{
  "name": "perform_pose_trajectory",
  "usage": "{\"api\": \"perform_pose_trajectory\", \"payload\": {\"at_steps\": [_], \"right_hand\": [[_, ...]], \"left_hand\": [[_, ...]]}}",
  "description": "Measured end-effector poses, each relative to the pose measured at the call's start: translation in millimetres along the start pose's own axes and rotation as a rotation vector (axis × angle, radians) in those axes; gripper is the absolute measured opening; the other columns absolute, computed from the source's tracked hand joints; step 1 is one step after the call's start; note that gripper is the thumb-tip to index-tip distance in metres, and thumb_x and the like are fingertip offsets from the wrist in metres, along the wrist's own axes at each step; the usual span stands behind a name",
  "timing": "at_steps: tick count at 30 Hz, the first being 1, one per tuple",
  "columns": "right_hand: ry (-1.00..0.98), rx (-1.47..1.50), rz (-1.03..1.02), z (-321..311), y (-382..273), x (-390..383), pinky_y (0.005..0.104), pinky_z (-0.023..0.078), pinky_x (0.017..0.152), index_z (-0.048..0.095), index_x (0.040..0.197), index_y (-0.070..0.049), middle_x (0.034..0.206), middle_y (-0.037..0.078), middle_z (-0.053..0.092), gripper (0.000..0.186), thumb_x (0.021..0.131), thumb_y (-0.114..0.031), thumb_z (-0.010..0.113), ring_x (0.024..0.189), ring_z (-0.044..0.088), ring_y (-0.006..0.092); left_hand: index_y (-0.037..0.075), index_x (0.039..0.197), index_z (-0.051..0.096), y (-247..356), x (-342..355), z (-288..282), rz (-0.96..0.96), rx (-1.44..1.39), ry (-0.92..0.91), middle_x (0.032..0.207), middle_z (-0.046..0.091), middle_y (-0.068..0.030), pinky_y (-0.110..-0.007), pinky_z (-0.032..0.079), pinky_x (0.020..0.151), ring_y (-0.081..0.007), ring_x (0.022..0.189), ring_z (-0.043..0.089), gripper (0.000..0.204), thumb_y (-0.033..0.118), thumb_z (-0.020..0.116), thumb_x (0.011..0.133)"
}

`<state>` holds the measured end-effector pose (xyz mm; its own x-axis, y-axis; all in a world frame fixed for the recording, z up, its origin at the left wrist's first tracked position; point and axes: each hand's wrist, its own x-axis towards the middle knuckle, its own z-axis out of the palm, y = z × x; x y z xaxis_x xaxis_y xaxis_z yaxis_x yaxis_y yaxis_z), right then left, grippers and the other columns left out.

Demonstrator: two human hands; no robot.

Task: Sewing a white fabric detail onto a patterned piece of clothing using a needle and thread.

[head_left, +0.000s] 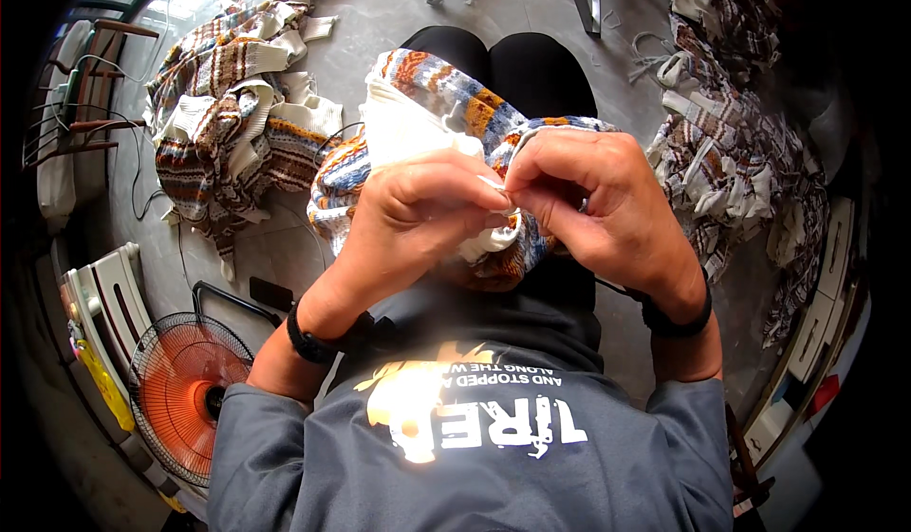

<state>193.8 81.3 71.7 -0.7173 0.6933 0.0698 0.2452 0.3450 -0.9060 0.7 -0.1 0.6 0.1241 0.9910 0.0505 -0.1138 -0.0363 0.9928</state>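
Observation:
A knitted garment in white, blue, orange and brown (451, 86) lies across my lap over dark-clad legs, with a plain white section (408, 124) on its upper left. My left hand (413, 224) and my right hand (598, 205) meet over it, thumbs and forefingers pinched close together on a small white piece of knit or trim (489, 242). The exact point that the fingertips grip is small and partly hidden by them.
Striped knit garments are heaped on the grey floor at left (228, 114) and right (712, 152). An orange-centred fan (185, 390) stands at lower left beside white slatted furniture (109, 295). A metal stand (584, 0) is ahead; white drawers (821, 295) line the right.

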Motion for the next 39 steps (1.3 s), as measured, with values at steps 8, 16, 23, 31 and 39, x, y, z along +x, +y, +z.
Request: {"api": "perform_pose_trajectory", "payload": {"at_steps": [8, 16, 23, 31, 39], "right_hand": [[-0.021, 0.001, -0.011, -1, 7, 0, 0.0303, 0.047, 0.062, 0.066, 0.086, 0.001, 0.075, 0.009, 0.063, 0.007, 0.083, 0.005, 0.069, 0.067, 0.061, 0.0194], [-0.034, 0.009, -0.063, -1, 15, -1, 0.0301, 0.049, 0.064, 0.067, 0.086, 0.0, 0.076, 0.009, 0.065, 0.007, 0.083, 0.005, 0.07, 0.069, 0.064, 0.0191], [-0.057, 0.19, 0.211, -1, -7, 3, 0.0296, 0.048, 0.06, 0.066, 0.092, 0.0, 0.074, 0.007, 0.062, 0.011, 0.085, 0.008, 0.066, 0.068, 0.064, 0.0147], [-0.14, -0.097, -0.152, -8, -10, 14, 0.0369, 0.048, 0.063, 0.062, 0.096, 0.0, 0.077, 0.012, 0.059, 0.01, 0.088, 0.0, 0.068, 0.071, 0.065, 0.0268], [0.118, -0.148, -0.145, 12, 16, 28, 0.031, 0.045, 0.057, 0.058, 0.093, -0.002, 0.078, 0.007, 0.06, 0.007, 0.097, -0.006, 0.062, 0.064, 0.059, 0.0144]], "left_hand": [[0.003, 0.096, 0.077, 1, -1, -1, -0.029, 0.003, -0.003, 0.101, 0.073, -0.007, -0.027, 0.055, 0.086, -0.0154, 0.097, 0.07, 0.021, -0.012, 0.074, 0.082], [0.003, 0.096, 0.077, 2, -2, -3, -0.061, -0.011, -0.011, 0.103, 0.073, -0.0072, -0.027, 0.055, 0.086, -0.0155, 0.097, 0.07, 0.024, -0.015, 0.071, 0.081], [0.003, 0.097, 0.077, 1, -1, -3, -0.025, -0.012, -0.005, 0.102, 0.073, -0.0075, -0.027, 0.056, 0.086, -0.016, 0.096, 0.071, 0.024, -0.014, 0.07, 0.082], [0.004, 0.098, 0.076, 5, 2, -6, 0.145, 0.311, -0.038, 0.097, 0.074, -0.007, -0.028, 0.055, 0.074, -0.0162, 0.088, 0.072, 0.018, -0.007, 0.077, 0.084], [0.002, 0.101, 0.076, -7, 1, -6, -0.032, -0.055, -0.02, 0.1, 0.072, -0.006, -0.026, 0.056, 0.076, -0.0125, 0.091, 0.07, 0.016, -0.006, 0.077, 0.086]]}}
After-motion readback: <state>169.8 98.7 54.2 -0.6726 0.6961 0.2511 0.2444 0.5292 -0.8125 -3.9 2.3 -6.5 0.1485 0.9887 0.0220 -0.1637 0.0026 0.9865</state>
